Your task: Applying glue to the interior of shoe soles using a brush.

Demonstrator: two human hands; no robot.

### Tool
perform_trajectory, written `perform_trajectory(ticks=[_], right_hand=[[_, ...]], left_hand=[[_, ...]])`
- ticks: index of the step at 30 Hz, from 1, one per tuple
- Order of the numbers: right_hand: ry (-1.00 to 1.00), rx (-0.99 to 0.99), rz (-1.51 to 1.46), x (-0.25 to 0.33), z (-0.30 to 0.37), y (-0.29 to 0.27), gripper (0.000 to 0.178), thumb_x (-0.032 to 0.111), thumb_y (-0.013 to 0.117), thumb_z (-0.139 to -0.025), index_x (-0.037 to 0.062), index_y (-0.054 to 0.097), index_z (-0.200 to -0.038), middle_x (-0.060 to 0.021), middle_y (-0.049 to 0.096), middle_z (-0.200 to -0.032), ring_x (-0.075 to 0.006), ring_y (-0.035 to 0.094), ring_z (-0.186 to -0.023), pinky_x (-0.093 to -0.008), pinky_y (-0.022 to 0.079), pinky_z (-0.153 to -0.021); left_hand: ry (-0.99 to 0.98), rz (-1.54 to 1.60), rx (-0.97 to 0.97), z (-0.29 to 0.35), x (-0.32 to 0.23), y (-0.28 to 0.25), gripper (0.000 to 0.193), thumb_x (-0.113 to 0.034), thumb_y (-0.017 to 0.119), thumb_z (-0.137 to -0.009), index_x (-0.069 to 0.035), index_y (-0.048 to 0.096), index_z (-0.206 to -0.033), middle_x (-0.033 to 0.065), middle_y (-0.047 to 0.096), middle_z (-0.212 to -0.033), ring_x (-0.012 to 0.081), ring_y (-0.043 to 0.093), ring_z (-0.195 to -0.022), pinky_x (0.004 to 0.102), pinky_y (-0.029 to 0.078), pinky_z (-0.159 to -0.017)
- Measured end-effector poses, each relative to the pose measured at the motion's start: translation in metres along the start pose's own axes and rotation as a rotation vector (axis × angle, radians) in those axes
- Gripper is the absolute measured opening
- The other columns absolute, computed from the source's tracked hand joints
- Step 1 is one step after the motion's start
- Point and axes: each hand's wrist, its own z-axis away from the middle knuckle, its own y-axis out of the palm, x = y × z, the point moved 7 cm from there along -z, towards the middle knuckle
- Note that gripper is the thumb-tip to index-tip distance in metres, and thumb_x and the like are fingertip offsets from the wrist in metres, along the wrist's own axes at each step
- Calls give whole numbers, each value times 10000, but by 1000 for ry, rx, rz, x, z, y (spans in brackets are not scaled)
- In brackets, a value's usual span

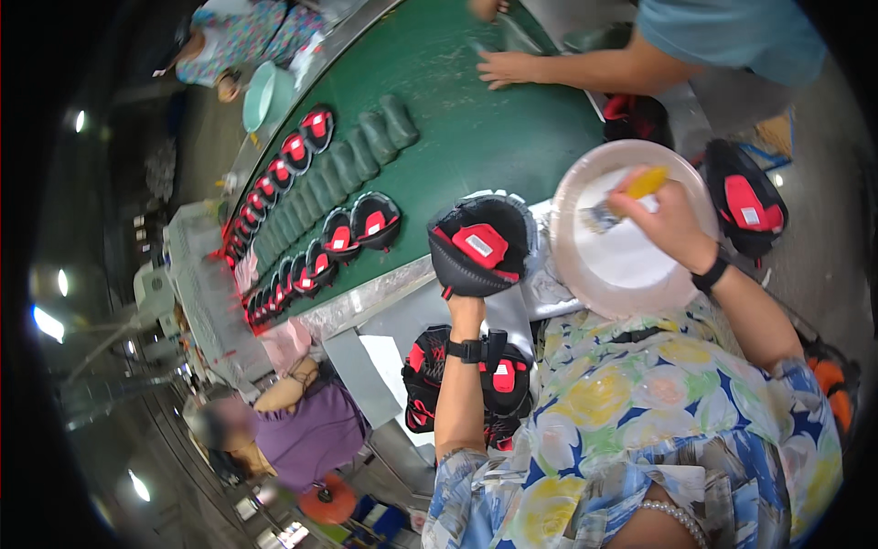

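Observation:
My left hand (467,311) holds up a black shoe upper (442,263) from below; its opening faces up, with a red lining piece and a white label inside. Most of the fingers are behind the upper. Closed round the yellow handle of a brush (647,182), my right hand (660,218) is over a pale round basin (569,265). The bristles, slightly blurred, are at the white liquid (631,270) in the basin; I cannot tell whether they touch it.
Rows of black and red shoe uppers (373,222) and dark green shoe-shaped pieces (357,154) lie on a green conveyor belt (457,101). More uppers (745,206) are right of the basin and below my left wrist. Across the belt, a co-worker's hand (506,69) rests on it.

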Motion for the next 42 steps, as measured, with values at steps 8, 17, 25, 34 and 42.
perform_trajectory(ticks=[8, 17, 25, 34, 42], right_hand=[[252, 8, 165, -39, 53, -23, 127, 113, 698, -905, 3, 633, -911, -76, 678, -831, -154, 661, -786, -286, 503, -724], [336, 196, 174, -61, 58, 9, 142, 108, 700, -916, -15, 628, -919, -59, 672, -828, -107, 632, -772, -254, 489, -708], [396, 182, 317, -133, 54, -17, 189, 171, 702, -927, -10, 649, -949, -48, 673, -809, -103, 625, -728, -255, 488, -656], [391, 266, 205, -139, 46, 47, 265, 229, 713, -908, -27, 664, -957, -144, 696, -815, -208, 675, -730, -324, 522, -687], [230, 80, 259, -137, 64, 23, 225, 192, 707, -903, 5, 646, -1011, -161, 694, -884, -284, 679, -791, -352, 524, -725]], left_hand=[[-322, 821, -141, -87, 41, 11, 280, -97, 528, -1014, -148, 498, -1287, 45, 616, -1126, 194, 610, -920, 339, 564, -759], [-94, -775, -605, -157, 142, -163, 689, 10, 585, -861, -80, 325, -1493, 199, 626, -1096, 341, 667, -911, 484, 542, -739], [-414, -406, 603, 42, 68, -65, 398, -174, 746, -864, -45, 628, -1222, 110, 650, -1170, 222, 617, -1147, 390, 480, -1011], [-8, -727, 531, 130, 5, -38, 435, 98, 635, -639, -19, 576, -1054, 185, 574, -1031, 400, 549, -1034, 464, 482, -885], [119, -905, 86, 108, -49, -6, 520, 57, 641, -628, 76, 572, -1144, 271, 501, -1328, 440, 455, -1255, 479, 318, -1124]])
